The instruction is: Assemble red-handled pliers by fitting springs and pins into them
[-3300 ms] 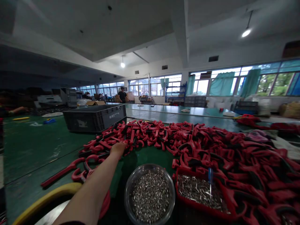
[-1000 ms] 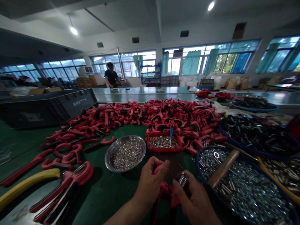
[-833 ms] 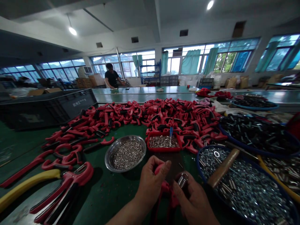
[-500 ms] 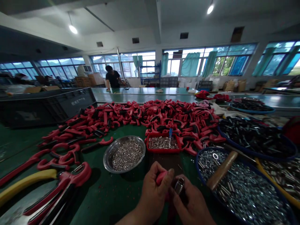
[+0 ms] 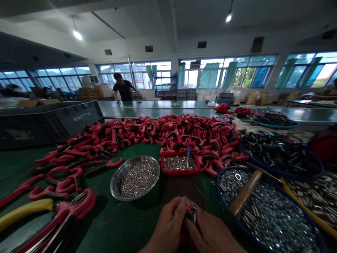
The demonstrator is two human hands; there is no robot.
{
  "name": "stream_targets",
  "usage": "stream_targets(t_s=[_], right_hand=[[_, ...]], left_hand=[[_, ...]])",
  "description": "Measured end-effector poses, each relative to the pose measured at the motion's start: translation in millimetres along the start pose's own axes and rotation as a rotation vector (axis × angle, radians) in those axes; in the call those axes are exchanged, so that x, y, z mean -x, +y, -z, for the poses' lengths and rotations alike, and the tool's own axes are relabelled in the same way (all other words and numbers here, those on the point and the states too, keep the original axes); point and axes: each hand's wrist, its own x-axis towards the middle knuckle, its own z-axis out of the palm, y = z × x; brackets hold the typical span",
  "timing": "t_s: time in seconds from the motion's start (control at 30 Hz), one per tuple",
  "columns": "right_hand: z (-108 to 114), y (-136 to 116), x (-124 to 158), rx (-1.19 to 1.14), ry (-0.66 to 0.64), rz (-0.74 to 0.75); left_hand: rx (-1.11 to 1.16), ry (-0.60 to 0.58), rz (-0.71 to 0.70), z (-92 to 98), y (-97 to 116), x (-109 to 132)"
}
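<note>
My left hand [image 5: 168, 223] is closed around a red handle piece [image 5: 187, 210], most of it hidden by my fingers. My right hand [image 5: 210, 230] pinches a shiny coil spring [image 5: 193, 213] against that piece, and the two hands touch. Just beyond them is a dark board [image 5: 181, 189]. A red tray [image 5: 180, 172] of small metal pins, with a blue-handled tool [image 5: 188, 151] standing in it, lies past the board. Left of the tray is a steel bowl [image 5: 114, 182] full of tiny metal parts.
Red and black handles [image 5: 184, 130] are heaped across the green table. A hammer [image 5: 246, 193] lies over a blue basin [image 5: 220, 195] of metal rings and springs on the right. Yellow-handled pliers [image 5: 26, 212] lie at left, near a grey crate [image 5: 52, 121]. A person [image 5: 123, 89] stands far back.
Both hands have moved lower and closer together, and the spring now sits upright against the red piece. The whole view has shifted slightly.
</note>
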Motion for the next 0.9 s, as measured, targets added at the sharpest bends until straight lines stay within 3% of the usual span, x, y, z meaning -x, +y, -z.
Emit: stream_targets(t_s=[0.17,0.27,0.6,0.73,0.83,0.9], right_hand=[[-1,-3,3,-0.039,0.010,-0.029],[-4,-2,4,-0.042,0.022,0.031],[6,-15,0,0.237,-0.207,-0.014],[10,-19,-1,0.276,-0.249,-0.074],[3,-12,-1,0.225,-0.222,-0.085],[-5,-7,-2,0.019,-0.113,-0.085]], left_hand=[[0.012,0.010,-0.008,0.3,-1,2],[-0.022,0.057,-0.014,1.5,-4,3],[-0.264,0.142,-0.108,-2.5,0,11],[-0.379,0.085,-0.157,-2.8,-4,11],[-0.452,0.067,-0.147,-1.2,-11,4],[-0.496,0.039,-0.111,2.0,-11,-4]])
